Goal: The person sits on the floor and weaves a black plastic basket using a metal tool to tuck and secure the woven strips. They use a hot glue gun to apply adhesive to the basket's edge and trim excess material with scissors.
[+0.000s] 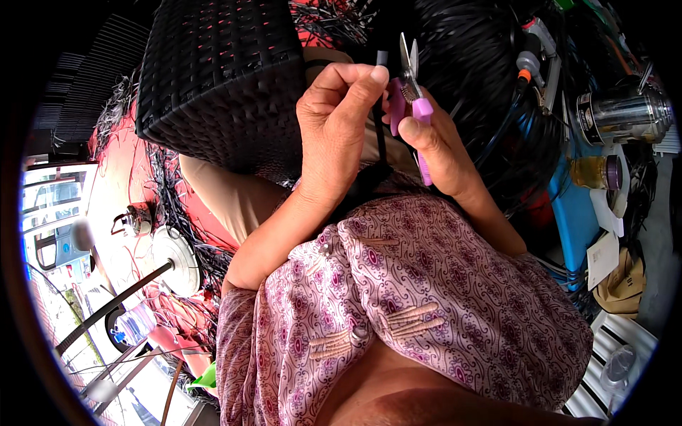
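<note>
My left hand (332,121) is closed in a pinch, thumb against forefinger, on a flat dark plastic strip (382,58). A short grey end of the strip sticks up above the thumb, and more of it hangs below the fingers. Close beside it, my right hand (442,145) is wrapped round small spring-loaded scissors (422,110) with purple handles. Their blades point upward and are parted, with a small gap between them and the strip. A black woven basket (220,78) lies tilted by my left hand, against my leg.
Bundles of black strips (462,64) fill the space beyond my right hand. On the right are a metal flask (621,117), a jar with a purple lid (597,172) and a blue board (572,213). A round white fan-like base (176,259) stands left, among strip scraps on the red floor.
</note>
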Demonstrator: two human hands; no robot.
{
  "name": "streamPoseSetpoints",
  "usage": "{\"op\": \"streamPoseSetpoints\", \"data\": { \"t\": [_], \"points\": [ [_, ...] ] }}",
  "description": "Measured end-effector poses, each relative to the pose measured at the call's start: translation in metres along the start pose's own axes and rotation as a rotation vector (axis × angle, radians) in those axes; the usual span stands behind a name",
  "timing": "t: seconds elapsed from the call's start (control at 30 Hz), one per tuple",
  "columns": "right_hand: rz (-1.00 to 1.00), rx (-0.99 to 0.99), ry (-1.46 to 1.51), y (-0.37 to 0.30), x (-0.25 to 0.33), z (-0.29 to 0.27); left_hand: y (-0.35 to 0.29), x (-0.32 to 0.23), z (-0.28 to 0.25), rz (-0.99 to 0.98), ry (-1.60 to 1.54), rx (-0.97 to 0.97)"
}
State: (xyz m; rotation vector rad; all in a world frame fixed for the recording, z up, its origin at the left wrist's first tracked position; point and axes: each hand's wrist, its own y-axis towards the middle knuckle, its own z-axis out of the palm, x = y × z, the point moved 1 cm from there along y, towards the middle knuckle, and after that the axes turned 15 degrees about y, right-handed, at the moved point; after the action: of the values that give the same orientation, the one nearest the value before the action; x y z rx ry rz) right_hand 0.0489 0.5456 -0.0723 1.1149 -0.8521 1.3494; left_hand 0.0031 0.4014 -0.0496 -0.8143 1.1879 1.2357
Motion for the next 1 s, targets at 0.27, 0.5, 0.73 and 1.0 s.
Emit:
{"op": "streamPoseSetpoints", "data": {
  "t": [0.27, 0.5, 0.73, 1.0],
  "points": [
    [0.085, 0.02, -0.094, 0.001, 0.002, 0.002, 0.002, 0.002, -0.006, 0.026, 0.114, -0.023],
    [0.092, -0.003, -0.112, 0.004, 0.01, 0.006, 0.004, 0.002, -0.006, 0.011, 0.087, 0.003],
    [0.057, -0.016, -0.178, 0.005, 0.007, 0.005, 0.006, 0.001, -0.005, -0.014, 0.104, 0.0],
    [-0.007, -0.058, -0.245, -0.005, 0.007, 0.006, 0.002, 0.002, -0.011, -0.071, 0.107, 0.048]
  ]
}}
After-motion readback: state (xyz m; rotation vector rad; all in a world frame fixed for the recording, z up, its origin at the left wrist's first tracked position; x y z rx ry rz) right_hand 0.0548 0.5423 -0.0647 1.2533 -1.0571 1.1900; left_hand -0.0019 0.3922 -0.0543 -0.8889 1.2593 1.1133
